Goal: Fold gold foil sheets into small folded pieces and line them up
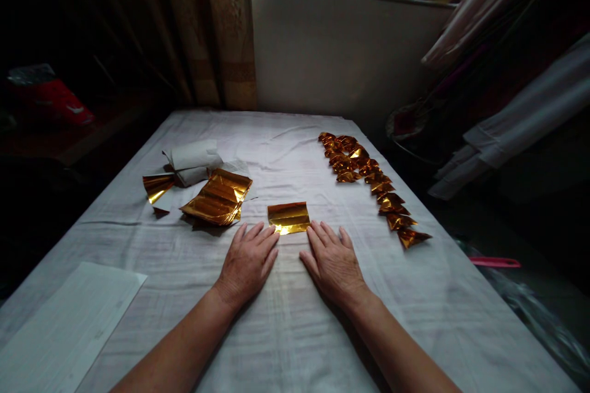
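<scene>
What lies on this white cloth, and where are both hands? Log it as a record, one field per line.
Surface: white cloth, slightly wrinkled
Centre: one gold sheet, creased
Left hand: palm down, at the sheet's near left corner
Right hand: palm down, at its near right corner
Left side: stack of gold sheets; white bundle just beyond it
Right side: folded gold pieces along the edge
Near left: pale flat sheet

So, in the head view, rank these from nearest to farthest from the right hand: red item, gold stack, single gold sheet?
1. single gold sheet: at the fingertips of the right hand
2. gold stack: to the left, past the single sheet
3. red item: far left, beyond the stack
</scene>
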Tool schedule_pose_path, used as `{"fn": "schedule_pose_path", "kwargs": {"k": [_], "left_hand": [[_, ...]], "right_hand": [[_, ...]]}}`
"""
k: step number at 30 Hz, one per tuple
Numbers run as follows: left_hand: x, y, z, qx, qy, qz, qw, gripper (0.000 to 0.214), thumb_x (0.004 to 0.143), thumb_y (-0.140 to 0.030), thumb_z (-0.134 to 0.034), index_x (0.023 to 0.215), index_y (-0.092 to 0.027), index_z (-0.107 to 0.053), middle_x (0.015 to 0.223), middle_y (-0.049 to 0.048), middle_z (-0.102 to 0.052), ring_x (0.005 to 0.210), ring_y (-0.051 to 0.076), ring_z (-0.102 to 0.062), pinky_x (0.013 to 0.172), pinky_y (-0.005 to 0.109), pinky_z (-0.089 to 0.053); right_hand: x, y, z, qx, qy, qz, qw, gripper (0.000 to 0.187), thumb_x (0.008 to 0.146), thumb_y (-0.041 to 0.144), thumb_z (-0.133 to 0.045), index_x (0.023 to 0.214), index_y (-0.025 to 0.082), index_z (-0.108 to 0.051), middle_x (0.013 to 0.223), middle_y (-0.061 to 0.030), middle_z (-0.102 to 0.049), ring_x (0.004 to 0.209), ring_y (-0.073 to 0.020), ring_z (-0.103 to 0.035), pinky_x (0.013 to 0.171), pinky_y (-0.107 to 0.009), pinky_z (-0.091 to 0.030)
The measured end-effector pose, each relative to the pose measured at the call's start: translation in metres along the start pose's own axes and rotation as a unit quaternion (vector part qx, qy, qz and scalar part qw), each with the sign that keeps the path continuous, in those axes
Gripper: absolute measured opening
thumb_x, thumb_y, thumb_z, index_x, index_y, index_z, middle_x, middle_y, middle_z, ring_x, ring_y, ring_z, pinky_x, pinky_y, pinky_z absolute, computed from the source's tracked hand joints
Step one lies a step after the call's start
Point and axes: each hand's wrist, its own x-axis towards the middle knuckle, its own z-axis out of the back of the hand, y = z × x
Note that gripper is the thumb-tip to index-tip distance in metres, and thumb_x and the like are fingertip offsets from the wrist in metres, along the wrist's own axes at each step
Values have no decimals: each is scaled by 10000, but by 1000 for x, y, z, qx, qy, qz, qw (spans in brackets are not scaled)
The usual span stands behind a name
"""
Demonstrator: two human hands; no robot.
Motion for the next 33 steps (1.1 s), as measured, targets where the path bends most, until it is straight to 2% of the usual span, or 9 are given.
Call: {"fn": "schedule_pose_path", "kwargs": {"k": [2,5,8,13,19,26,33], "left_hand": [[0,0,0,0,-3,-2,1000,304,943,-252,-519,1221,-226,-638,1296,47,-665,1235,278,-554,1097,532,-329],[1,1,1,-1,-4,-3,1000,293,942,-262,-528,1207,-232,-649,1281,52,-673,1223,277,-562,1091,538,-335],[1,1,2,0,-5,-4,1000,290,944,-263,-523,1202,-237,-655,1274,56,-677,1207,281,-571,1086,546,-336],[4,5,2,-9,-10,-5,1000,272,945,-285,-533,1178,-243,-666,1238,50,-696,1182,286,-581,1078,551,-339],[12,9,1,-40,-25,15,999,232,932,-295,-571,1136,-245,-668,1098,45,-726,1030,235,-620,975,442,-442],[22,15,3,-15,-28,18,999,204,919,-338,-585,1063,-249,-699,1018,51,-696,937,222,-608,832,368,-486],[38,18,6,23,-10,6,1000,168,923,-351,-581,964,-244,-704,956,40,-706,866,219,-610,784,357,-465]], "right_hand": [[8,-2,6,2,3,4,1000,397,936,341,-548,1280,149,-596,1400,-135,-568,1274,-305,-513,1067,-508,-323],[21,-6,18,3,13,14,1000,215,923,306,-573,1069,205,-695,1260,-90,-669,1196,-275,-559,1020,-451,-376],[27,-11,24,-2,27,31,999,186,917,297,-588,1037,215,-703,1222,-82,-686,1158,-266,-576,979,-426,-410],[25,-14,17,16,3,24,1000,220,914,270,-593,1102,210,-691,1256,-86,-668,1110,-252,-601,939,-402,-445],[40,-17,12,50,-26,57,997,90,880,240,-643,893,213,-728,1137,-61,-717,1180,-274,-556,991,-416,-422],[54,-31,14,75,-1,132,988,105,860,249,-684,956,244,-726,1145,-42,-705,1122,-232,-573,966,-382,-432],[61,-39,9,102,7,127,987,171,873,266,-669,1036,237,-709,1153,-61,-693,1047,-210,-605,924,-361,-441]]}}
